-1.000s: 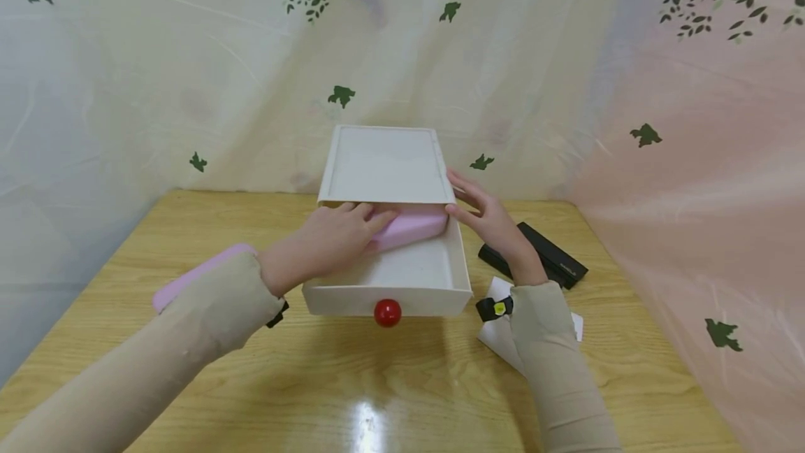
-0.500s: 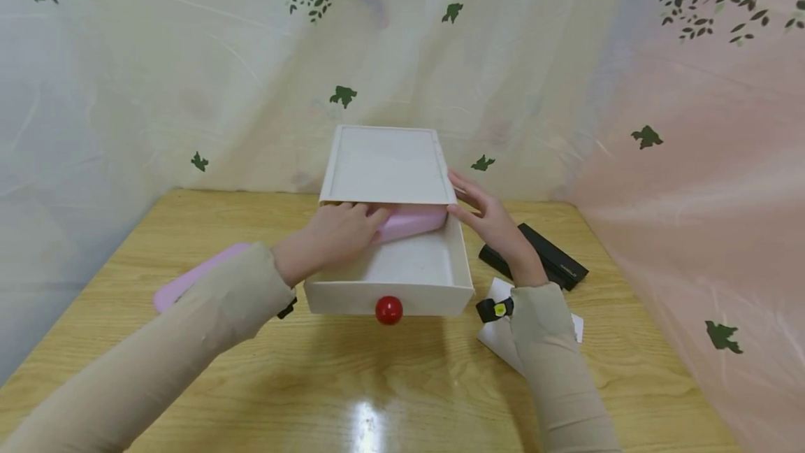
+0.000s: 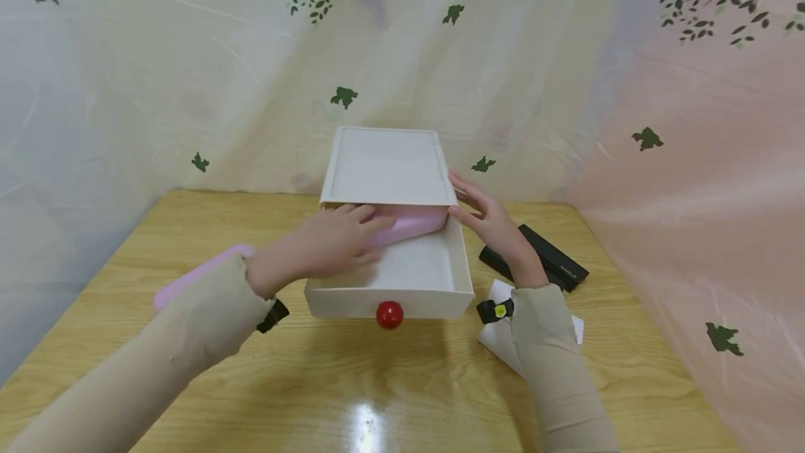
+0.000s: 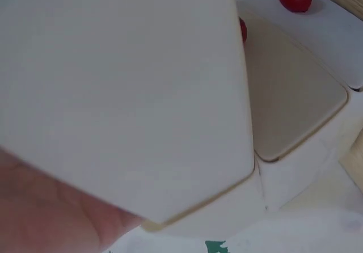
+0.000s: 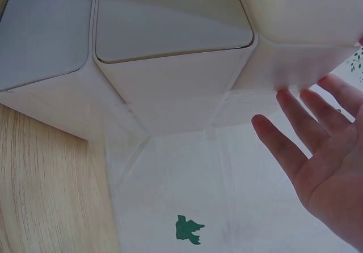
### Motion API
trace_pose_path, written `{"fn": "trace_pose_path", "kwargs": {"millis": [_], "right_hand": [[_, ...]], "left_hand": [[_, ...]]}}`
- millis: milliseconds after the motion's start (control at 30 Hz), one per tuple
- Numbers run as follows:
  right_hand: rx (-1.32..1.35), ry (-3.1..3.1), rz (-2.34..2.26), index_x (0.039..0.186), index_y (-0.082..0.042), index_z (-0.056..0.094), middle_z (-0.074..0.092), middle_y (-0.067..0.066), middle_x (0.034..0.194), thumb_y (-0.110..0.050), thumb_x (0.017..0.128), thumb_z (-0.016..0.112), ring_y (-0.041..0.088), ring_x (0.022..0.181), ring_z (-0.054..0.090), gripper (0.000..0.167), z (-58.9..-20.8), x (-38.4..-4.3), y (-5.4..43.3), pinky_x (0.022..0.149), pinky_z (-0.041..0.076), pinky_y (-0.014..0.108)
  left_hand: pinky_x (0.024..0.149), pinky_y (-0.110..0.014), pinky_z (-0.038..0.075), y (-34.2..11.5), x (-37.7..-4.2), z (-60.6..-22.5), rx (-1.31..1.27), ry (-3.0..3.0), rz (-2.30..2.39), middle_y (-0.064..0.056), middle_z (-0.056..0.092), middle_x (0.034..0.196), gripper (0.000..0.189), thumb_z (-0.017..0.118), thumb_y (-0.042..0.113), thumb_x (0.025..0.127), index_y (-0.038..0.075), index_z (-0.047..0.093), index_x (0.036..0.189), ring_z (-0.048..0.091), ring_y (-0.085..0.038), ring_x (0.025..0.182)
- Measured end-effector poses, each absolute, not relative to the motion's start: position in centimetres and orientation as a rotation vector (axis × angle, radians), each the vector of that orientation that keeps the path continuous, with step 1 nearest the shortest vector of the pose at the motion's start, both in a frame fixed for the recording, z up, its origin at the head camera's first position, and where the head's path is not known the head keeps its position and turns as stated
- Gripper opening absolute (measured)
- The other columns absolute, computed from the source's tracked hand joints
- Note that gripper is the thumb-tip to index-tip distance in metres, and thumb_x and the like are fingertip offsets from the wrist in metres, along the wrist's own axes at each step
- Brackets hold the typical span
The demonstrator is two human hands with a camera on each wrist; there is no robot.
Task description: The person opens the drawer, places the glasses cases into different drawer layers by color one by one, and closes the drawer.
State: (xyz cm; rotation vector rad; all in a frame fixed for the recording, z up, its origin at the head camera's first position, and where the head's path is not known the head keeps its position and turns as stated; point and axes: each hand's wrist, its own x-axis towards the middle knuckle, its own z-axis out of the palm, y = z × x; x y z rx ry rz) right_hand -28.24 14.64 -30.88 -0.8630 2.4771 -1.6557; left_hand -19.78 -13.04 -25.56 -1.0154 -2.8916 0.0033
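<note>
The pink case (image 3: pixel 415 224) lay under the loose, outstretched fingers of the left hand (image 3: pixel 327 242), inside the jutting white drawer (image 3: pixel 418 268). The right hand's (image 3: pixel 497 229) straight, relaxed fingers touched the cabinet's (image 3: pixel 390 166) side; farther right, a black box (image 3: pixel 555 257) sat on the desk (image 3: pixel 264 390).

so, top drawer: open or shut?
Open: the head view shows the drawer jutting from the white cabinet, its inside exposed, a pink object in it.

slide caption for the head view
Left hand at a pink object in an open drawer, right hand at the side of the white cabinet.
</note>
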Motion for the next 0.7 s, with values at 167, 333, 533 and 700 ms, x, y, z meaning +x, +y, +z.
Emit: {"fn": "trace_pose_path", "kwargs": {"millis": [167, 333, 533, 700], "right_hand": [[-0.847, 2.492, -1.641, 0.153, -0.014, 0.03, 0.019, 0.003, 0.163, -0.016, 0.099, 0.054, 0.036, 0.144, 0.031, 0.059, -30.9, -28.3, 14.6, 0.111, 0.032, 0.065], [-0.848, 2.486, -1.649, 0.153, -0.014, 0.03, 0.019, 0.003, 0.163, -0.016, 0.099, 0.054, 0.036, 0.144, 0.031, 0.058, -30.9, -28.3, 14.6, 0.112, 0.032, 0.064], [-0.863, 2.478, -1.661, 0.152, -0.013, 0.03, 0.019, 0.004, 0.163, -0.014, 0.099, 0.054, 0.036, 0.144, 0.031, 0.058, -31.0, -28.4, 14.5, 0.111, 0.033, 0.064], [-0.871, 2.477, -1.664, 0.152, -0.012, 0.03, 0.02, 0.005, 0.163, -0.012, 0.099, 0.053, 0.037, 0.144, 0.031, 0.058, -31.1, -28.3, 14.6, 0.111, 0.033, 0.064]], "left_hand": [[0.083, -0.048, 0.058, -13.9, -19.1, -25.1, -1.004, -2.817, -0.112, -0.013, 0.063, 0.126, 0.042, 0.064, 0.029, 0.093, 0.011, 0.059, 0.131, 0.063, -0.031, 0.11], [0.082, -0.044, 0.058, -14.7, -18.8, -25.3, -1.014, -2.723, -0.226, -0.013, 0.067, 0.12, 0.038, 0.066, 0.024, 0.092, 0.008, 0.062, 0.125, 0.066, -0.029, 0.103], [0.075, -0.039, 0.059, -15.8, -17.8, -26.0, -0.985, -2.556, -0.366, -0.011, 0.068, 0.116, 0.034, 0.069, 0.019, 0.089, 0.006, 0.065, 0.12, 0.067, -0.025, 0.095], [0.075, -0.042, 0.058, -17.0, -16.8, -26.5, -0.931, -2.452, -0.484, -0.012, 0.067, 0.116, 0.032, 0.071, 0.013, 0.087, 0.006, 0.065, 0.117, 0.066, -0.027, 0.098]]}}
